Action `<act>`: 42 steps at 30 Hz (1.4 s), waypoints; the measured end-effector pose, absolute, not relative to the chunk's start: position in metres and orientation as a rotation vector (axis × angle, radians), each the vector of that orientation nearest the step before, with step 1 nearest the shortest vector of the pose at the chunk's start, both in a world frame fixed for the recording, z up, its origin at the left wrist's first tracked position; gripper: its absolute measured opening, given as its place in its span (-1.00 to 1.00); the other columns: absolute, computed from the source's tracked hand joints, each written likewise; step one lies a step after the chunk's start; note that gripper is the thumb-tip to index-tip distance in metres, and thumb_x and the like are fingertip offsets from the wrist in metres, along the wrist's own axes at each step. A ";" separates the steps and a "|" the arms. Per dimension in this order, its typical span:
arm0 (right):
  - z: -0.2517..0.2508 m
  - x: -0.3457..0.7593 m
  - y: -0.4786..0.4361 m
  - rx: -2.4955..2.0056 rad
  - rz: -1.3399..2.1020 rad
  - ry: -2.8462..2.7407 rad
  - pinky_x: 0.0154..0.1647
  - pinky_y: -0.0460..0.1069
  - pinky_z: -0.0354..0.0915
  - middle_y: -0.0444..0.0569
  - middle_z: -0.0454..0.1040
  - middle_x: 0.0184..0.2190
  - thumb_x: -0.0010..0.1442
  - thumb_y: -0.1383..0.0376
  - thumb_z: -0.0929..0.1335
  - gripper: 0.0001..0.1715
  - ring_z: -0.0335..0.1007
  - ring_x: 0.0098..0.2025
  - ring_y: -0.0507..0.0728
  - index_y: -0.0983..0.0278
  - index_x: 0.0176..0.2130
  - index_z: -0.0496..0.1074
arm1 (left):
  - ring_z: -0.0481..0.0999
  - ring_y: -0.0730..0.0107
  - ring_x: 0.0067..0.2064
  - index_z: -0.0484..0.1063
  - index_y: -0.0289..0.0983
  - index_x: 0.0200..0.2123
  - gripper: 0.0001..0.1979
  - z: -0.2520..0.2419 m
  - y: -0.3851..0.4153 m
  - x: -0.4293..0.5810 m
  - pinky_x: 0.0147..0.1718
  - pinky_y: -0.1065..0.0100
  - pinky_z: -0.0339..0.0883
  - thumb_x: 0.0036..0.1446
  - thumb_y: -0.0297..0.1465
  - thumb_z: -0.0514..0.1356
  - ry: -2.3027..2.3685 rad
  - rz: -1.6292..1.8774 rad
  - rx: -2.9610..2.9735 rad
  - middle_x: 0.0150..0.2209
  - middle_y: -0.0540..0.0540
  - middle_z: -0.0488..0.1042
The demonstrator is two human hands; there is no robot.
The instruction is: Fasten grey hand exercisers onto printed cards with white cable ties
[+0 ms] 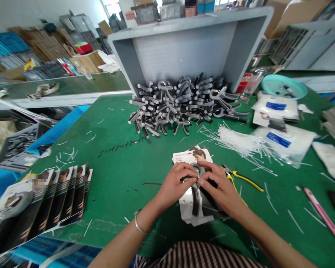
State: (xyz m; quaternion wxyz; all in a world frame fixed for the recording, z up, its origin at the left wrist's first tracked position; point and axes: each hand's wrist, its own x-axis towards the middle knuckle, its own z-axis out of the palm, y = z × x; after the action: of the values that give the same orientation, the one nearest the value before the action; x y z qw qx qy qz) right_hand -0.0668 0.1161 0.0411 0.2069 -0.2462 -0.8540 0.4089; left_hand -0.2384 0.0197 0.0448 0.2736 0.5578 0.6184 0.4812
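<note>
Pliers with a grey-and-black handle (195, 201) lie on a printed cardboard card (185, 208) in front of me. My left hand (176, 183) is closed at the head of the pliers, its fingers bent around it. Against it, my right hand (217, 181) pinches at the same spot, thumb and fingertips meeting the left ones. Whatever small thing sits between the right fingertips is hidden. Another card with a printed head (200, 155) shows just behind the hands. Yellow-and-black cutters (244, 179) lie open beside my right hand.
A grey crate (181, 56) on its side spills many similar pliers (167, 104). White cable ties (240, 143) and plastic bags (284, 139) lie right. Carded packs (64, 193) overlap at left. A pink knife (324, 216) rests far right; loose tie offcuts are scattered around.
</note>
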 end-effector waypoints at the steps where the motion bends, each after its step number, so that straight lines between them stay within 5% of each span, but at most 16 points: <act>1: 0.041 -0.068 0.115 -0.699 1.126 -2.361 0.20 0.23 0.06 -0.08 0.32 0.18 0.32 0.19 0.32 -0.80 0.19 0.20 0.24 0.16 -0.33 0.47 | 0.47 0.29 -0.08 0.57 -0.24 -0.29 -0.92 0.046 0.019 -0.240 0.01 0.25 0.26 0.21 -0.42 0.25 1.629 1.277 1.487 -0.21 -0.09 0.51; 6: 0.040 -0.073 0.112 -0.688 1.090 -2.349 0.20 0.24 0.05 -0.02 0.34 0.15 0.33 0.26 0.30 -0.88 0.20 0.19 0.25 0.15 -0.21 0.46 | 0.47 0.31 -0.24 0.49 -0.24 -0.35 -0.89 0.062 0.022 -0.239 -0.17 0.30 0.31 0.22 -0.38 0.21 1.754 1.250 1.349 -0.34 -0.04 0.51; 12: 0.034 -0.076 0.108 -0.705 1.033 -2.207 0.22 0.25 0.07 0.05 0.36 0.13 0.30 0.35 0.28 -0.72 0.20 0.21 0.25 0.15 0.00 0.36 | 0.41 0.21 -0.16 0.43 -0.27 -0.32 -0.84 0.070 0.002 -0.200 -0.06 0.12 0.20 0.28 -0.45 0.07 1.955 0.951 2.011 -0.26 -0.13 0.51; 18: 0.031 -0.083 0.104 -0.741 0.971 -2.218 0.20 0.25 0.08 0.04 0.39 0.09 0.28 0.34 0.31 -0.84 0.22 0.18 0.26 0.17 -0.11 0.38 | 0.37 0.26 -0.23 0.39 -0.28 -0.35 -0.85 0.032 -0.026 -0.175 -0.03 0.14 0.20 0.25 -0.53 0.07 1.930 0.655 2.372 -0.33 -0.09 0.46; 21: 0.035 -0.075 0.103 -0.739 0.940 -2.215 0.17 0.22 0.10 0.03 0.40 0.06 0.30 0.32 0.31 -0.87 0.24 0.15 0.25 0.18 -0.12 0.39 | 0.38 0.17 -0.06 0.40 -0.27 -0.19 -0.91 0.037 -0.037 -0.176 0.08 0.07 0.15 0.27 -0.39 0.14 2.099 0.737 2.170 -0.14 -0.13 0.48; 25: 0.047 -0.046 0.093 -0.576 0.927 -2.467 0.04 0.16 0.18 -0.01 0.48 -0.12 0.35 0.32 0.28 -0.89 0.30 -0.03 0.21 0.18 -0.14 0.39 | 0.34 -0.07 0.00 0.33 -0.34 -0.01 -0.41 0.055 -0.055 -0.181 0.00 -0.09 0.22 0.06 -0.03 0.29 2.452 0.810 1.715 -0.01 -0.32 0.39; 29: 0.057 -0.033 0.074 -0.458 0.768 -2.754 -0.10 0.16 0.18 0.01 0.49 -0.22 0.32 0.29 0.32 -0.85 0.27 -0.15 0.24 0.20 -0.09 0.42 | 0.38 0.00 -0.10 0.37 -0.33 -0.13 -0.68 0.056 -0.062 -0.188 -0.09 -0.02 0.30 0.16 -0.22 0.23 2.428 0.664 1.641 -0.17 -0.25 0.42; 33: 0.059 -0.052 0.055 -0.457 0.480 -2.908 -0.22 0.16 0.12 0.02 0.47 -0.35 0.26 0.35 0.36 -0.94 0.23 -0.23 0.27 0.25 -0.30 0.44 | 0.42 0.12 -0.17 0.41 -0.31 -0.24 -0.91 0.053 -0.058 -0.199 -0.10 0.08 0.33 0.14 -0.46 0.18 2.354 0.689 1.604 -0.28 -0.17 0.45; 38: 0.058 -0.064 0.050 -0.487 0.344 -2.869 -0.27 0.15 0.07 0.06 0.46 -0.42 0.27 0.41 0.31 -0.83 0.20 -0.28 0.26 0.27 -0.38 0.42 | 0.49 0.22 -0.11 0.46 -0.24 -0.12 -0.84 0.058 -0.071 -0.220 -0.04 0.19 0.33 0.23 -0.41 0.17 2.110 0.857 1.441 -0.16 -0.11 0.54; 42: 0.062 -0.056 0.057 -0.454 0.793 -2.732 -0.22 0.11 0.11 -0.02 0.49 -0.33 0.28 0.41 0.32 -0.89 0.23 -0.23 0.22 0.23 -0.26 0.43 | 0.53 0.33 -0.10 0.52 -0.16 -0.09 -0.81 0.055 -0.084 -0.232 -0.04 0.31 0.35 0.23 -0.41 0.21 1.912 1.057 1.279 -0.12 -0.03 0.59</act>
State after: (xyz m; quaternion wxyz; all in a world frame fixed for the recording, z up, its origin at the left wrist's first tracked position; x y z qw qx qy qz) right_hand -0.0561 0.0566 0.0617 0.1301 -0.1562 -0.9403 0.2730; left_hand -0.2317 -0.0837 0.0546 0.3004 0.4818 0.7205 0.3981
